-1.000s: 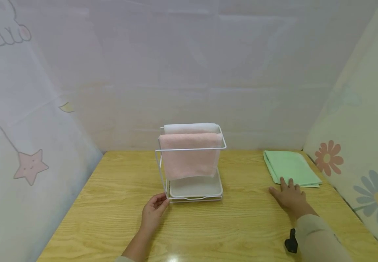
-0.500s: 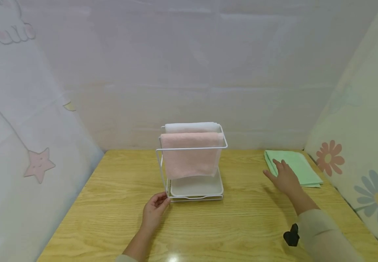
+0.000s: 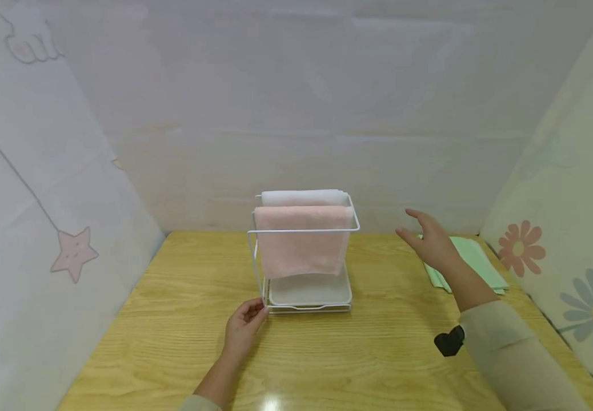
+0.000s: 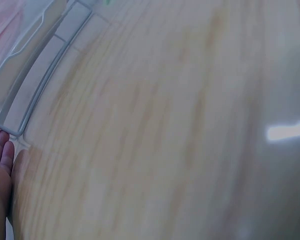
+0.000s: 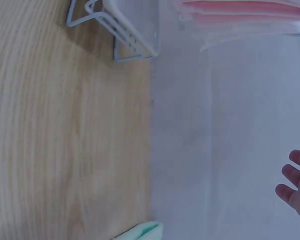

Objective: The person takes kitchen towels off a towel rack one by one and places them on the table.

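A white wire towel rack [image 3: 301, 231] stands mid-table, with a pink towel [image 3: 304, 245] over its middle bar and a white towel [image 3: 301, 197] behind. Beneath them sits a white tray [image 3: 309, 291] in the base. My left hand [image 3: 241, 332] holds the rack's front left bottom corner between thumb and fingers; in the left wrist view the fingers [image 4: 6, 157] are at that wire corner. My right hand [image 3: 434, 244] is raised in the air, fingers spread and holding nothing, right of the rack. It overlaps part of a folded green cloth [image 3: 476, 262] lying on the table.
The wooden table [image 3: 188, 274] is backed by a pale curtain [image 3: 296, 103], with printed side curtains left and right. A black device [image 3: 449, 341] is attached near the right sleeve [image 3: 502, 337].
My right hand has lifted off the green cloth and moved up and left toward the rack. My left hand keeps its hold on the rack's corner. The head view has shifted slightly.
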`<state>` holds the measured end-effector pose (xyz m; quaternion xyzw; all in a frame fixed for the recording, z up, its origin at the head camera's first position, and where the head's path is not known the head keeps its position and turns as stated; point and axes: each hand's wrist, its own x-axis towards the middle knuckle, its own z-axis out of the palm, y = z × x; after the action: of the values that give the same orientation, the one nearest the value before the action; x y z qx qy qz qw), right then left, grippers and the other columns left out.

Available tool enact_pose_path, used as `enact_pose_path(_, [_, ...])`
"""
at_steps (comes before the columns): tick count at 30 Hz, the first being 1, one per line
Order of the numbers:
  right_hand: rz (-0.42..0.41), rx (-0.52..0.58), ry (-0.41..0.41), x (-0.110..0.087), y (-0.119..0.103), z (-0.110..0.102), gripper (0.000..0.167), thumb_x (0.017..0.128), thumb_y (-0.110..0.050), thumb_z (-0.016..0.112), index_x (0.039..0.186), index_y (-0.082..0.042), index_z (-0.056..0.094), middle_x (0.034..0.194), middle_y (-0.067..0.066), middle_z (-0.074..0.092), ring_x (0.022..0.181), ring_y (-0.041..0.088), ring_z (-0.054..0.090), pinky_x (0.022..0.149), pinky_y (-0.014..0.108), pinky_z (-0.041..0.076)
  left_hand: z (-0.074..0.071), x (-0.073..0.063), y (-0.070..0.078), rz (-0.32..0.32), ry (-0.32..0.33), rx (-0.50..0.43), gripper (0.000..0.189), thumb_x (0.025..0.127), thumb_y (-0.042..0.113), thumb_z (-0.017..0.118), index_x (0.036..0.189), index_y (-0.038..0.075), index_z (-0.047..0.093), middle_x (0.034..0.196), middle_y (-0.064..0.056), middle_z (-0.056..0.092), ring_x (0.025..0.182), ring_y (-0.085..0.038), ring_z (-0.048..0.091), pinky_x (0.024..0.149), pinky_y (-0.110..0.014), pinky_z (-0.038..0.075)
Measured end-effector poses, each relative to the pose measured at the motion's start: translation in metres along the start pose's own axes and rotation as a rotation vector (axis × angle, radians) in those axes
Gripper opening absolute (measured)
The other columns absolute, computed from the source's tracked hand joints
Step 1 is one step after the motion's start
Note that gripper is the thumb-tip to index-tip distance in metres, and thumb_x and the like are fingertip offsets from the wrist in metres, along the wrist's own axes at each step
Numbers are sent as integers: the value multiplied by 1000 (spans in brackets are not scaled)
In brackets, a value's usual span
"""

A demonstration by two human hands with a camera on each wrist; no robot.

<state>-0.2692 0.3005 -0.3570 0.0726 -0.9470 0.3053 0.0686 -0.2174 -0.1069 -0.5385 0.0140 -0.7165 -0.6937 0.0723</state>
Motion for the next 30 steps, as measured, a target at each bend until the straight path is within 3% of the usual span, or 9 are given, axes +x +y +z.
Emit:
enact_pose_path(5, [-41,27,19,9,-31,-11,71,100,-51,48,154,-11,28,159,21,26,145,43,23,112,66,27,1,1,-2,-2,-8,-2,32,89,4,70,117,-9,62,113,-25,64,89,-2,61,80,-12,53])
enact_pose_path(17, [-180,125,72,31,-90,-16,63,97,-39,59,149,-10,39,150,16,43,136,36,40,111,55,37,0,6,-6,5,-3,-17,32,88,2,70,116,-10,62,112,-26,64,87,-1,61,79,-12,53])
enact_pose_path(30, [-268,135,-32,45,-140,3,62,94,-37,65,147,-12,43,149,9,44,133,30,41,112,51,38,-2,2,-4,-17,2,-27,31,88,2,70,116,-10,62,113,-26,64,87,-1,61,79,-12,53])
